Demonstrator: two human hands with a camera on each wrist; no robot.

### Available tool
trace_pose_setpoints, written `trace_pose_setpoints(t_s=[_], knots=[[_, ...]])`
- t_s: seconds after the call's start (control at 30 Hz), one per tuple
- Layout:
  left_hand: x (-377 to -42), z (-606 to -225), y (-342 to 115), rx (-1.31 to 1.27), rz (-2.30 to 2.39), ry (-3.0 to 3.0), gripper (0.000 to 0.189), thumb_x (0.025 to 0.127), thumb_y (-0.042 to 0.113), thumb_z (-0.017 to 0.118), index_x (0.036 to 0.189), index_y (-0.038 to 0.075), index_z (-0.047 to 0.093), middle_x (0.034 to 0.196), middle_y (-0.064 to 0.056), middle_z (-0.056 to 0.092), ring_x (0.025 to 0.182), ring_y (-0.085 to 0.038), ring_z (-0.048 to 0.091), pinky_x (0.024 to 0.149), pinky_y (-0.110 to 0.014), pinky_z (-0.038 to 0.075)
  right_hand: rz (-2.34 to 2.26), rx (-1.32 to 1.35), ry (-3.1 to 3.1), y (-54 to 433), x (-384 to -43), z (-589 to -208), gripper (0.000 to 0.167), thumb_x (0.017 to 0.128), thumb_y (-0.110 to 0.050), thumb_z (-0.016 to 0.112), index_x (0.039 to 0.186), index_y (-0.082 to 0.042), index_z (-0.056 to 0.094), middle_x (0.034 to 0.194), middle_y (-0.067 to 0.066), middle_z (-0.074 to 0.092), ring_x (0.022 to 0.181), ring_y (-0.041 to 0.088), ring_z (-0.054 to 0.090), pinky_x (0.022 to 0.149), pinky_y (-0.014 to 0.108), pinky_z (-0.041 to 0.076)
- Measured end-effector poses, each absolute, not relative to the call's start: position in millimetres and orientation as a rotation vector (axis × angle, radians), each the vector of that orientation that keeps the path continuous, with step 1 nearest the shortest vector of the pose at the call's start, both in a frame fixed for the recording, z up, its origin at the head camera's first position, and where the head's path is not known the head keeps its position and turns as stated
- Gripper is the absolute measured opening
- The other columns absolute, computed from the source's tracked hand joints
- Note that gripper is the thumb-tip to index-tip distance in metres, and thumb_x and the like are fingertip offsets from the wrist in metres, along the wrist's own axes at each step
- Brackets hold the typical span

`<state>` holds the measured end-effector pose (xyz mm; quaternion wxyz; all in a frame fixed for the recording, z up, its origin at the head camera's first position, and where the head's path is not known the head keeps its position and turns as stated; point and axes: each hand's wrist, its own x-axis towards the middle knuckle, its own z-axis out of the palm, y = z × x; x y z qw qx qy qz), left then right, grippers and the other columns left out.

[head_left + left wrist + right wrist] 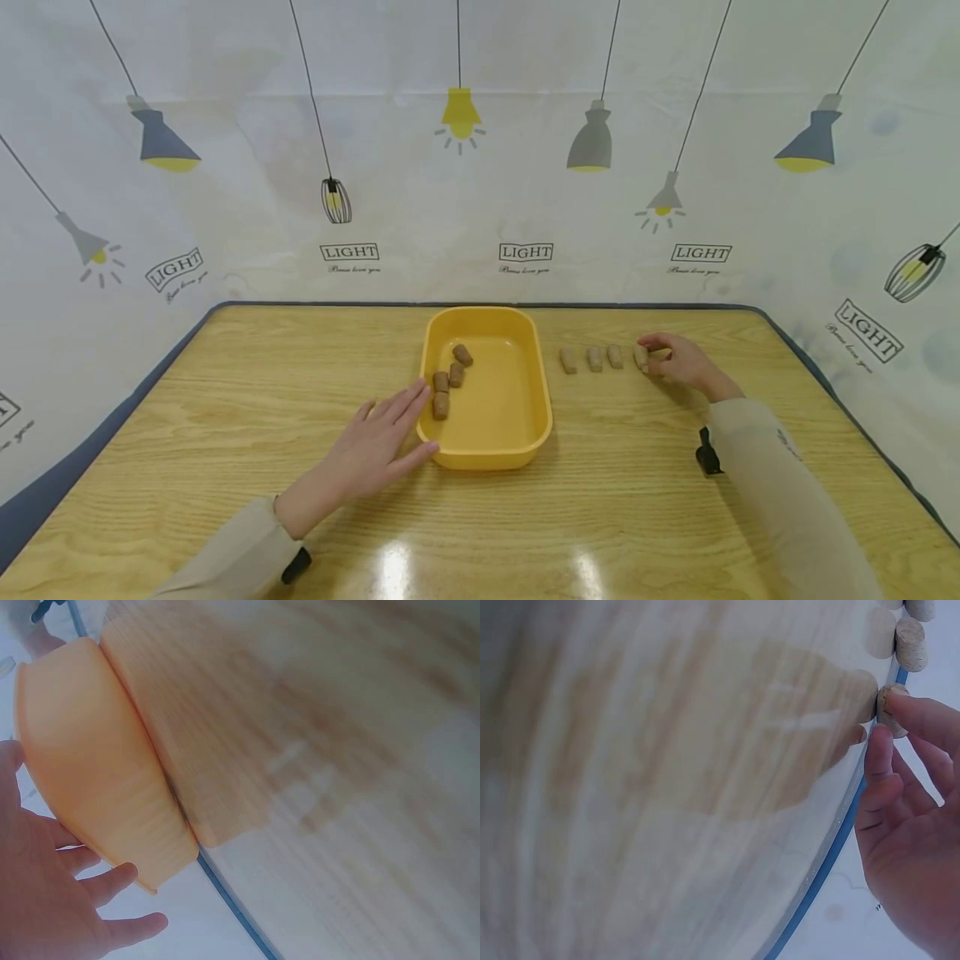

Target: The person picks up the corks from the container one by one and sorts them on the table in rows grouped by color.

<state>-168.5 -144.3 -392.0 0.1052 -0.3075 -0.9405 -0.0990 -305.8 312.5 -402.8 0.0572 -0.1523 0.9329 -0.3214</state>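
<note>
My left hand [375, 446], its fingers straight, rests against the left rim of a yellow plastic tub [487, 460]. In the left wrist view the fingers of that hand lie along the rim of the tub [97, 757]. My right hand [678, 364] pinches a pale cork [641, 357] between thumb and fingers, at the right end of a row. In the right wrist view the thumb and a fingertip are on this cork [892, 710]. Left of it stand more pale corks [615, 357]. Inside the tub, several darker brown corks [441, 406] lie along the left side.
The wooden table [247, 400] has a dark blue edge. A white wall sheet [420, 208] printed with lamps rises behind and at both sides. Black wrist straps [707, 454] show at the sleeves.
</note>
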Motion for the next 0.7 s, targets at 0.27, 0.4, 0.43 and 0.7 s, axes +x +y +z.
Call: trace_pose_setpoints(t_s=[0.27, 0.4, 0.43, 0.7], knots=[[-167.9, -392.1, -144.2, -0.911, -0.302, -2.768, 0.068, 0.090, 0.050, 0.037, 0.138, 0.004, 0.027, 0.143, -0.009, 0.022, 0.125, -0.026, 0.028, 0.094, -0.054, 0.025, -0.973, -0.417, 2.805, 313.3, -305.9, -402.8, 0.050, 0.083, -0.006, 0.057, 0.127, 0.007, 0.039, 0.120, 0.029, 0.041, 0.080, 0.028, 0.051, 0.067, 0.038, 0.043], [-167.7, -392.0, -144.0, -0.905, -0.307, -2.774, 0.068, 0.090, 0.050, 0.036, 0.139, 0.004, 0.027, 0.143, -0.009, 0.022, 0.126, -0.024, 0.026, 0.094, -0.054, 0.025, -1.021, -0.424, 2.777, 313.2, -305.7, -398.3, 0.050, 0.083, -0.003, 0.055, 0.127, 0.008, 0.037, 0.122, 0.031, 0.039, 0.078, 0.027, 0.053, 0.065, 0.035, 0.045], [-167.9, -392.0, -144.0, -0.903, -0.306, -2.775, 0.068, 0.090, 0.051, 0.036, 0.139, 0.004, 0.027, 0.143, -0.009, 0.022, 0.126, -0.024, 0.026, 0.094, -0.054, 0.024, -1.034, -0.424, 2.768, 312.6, -305.3, -396.3, 0.050, 0.083, -0.003, 0.055, 0.128, 0.009, 0.036, 0.122, 0.031, 0.038, 0.079, 0.028, 0.054, 0.065, 0.036, 0.046], [-168.3, -391.7, -143.9, -0.900, -0.309, -2.785, 0.068, 0.090, 0.051, 0.037, 0.139, 0.004, 0.027, 0.143, -0.008, 0.022, 0.126, -0.026, 0.026, 0.094, -0.054, 0.024, -0.953, -0.515, 2.847, 304.7, -306.6, -383.2, 0.046, 0.088, -0.011, 0.054, 0.128, 0.007, 0.039, 0.123, 0.028, 0.040, 0.095, 0.038, 0.047, 0.075, 0.047, 0.041]])
